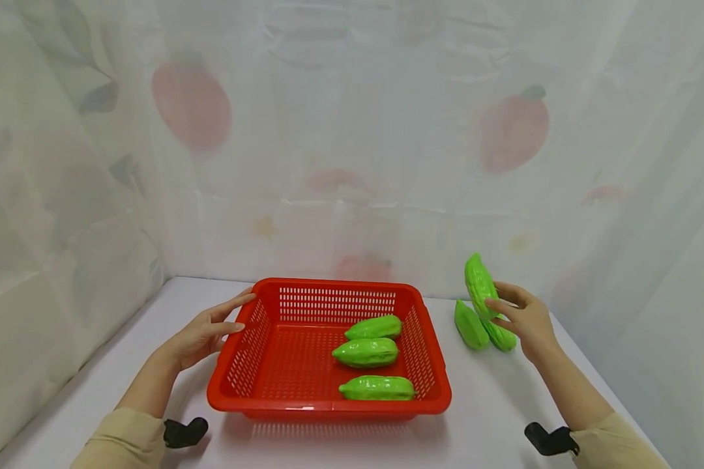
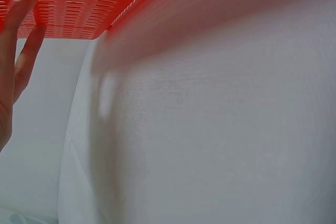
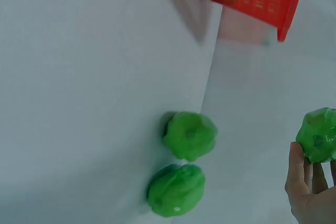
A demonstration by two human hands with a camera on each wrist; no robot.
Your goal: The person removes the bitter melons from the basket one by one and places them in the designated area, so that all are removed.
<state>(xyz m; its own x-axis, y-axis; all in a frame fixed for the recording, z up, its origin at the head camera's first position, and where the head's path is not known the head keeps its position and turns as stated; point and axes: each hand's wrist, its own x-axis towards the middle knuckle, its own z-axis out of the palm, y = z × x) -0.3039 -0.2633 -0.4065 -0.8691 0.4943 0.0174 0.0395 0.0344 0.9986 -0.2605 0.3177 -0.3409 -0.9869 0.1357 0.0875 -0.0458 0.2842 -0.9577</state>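
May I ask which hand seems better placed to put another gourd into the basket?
Probably the right hand: it holds a green gourd right of the red basket, while the left hand touches its left side.

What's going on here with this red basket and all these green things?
A person is handling what look like green gourds. The right hand holds one gourd up off the table, while two others lie on the table near it. The left hand touches the left side of the red basket, its fingertips at the rim. Three more gourds lie inside, toward the basket's right side.
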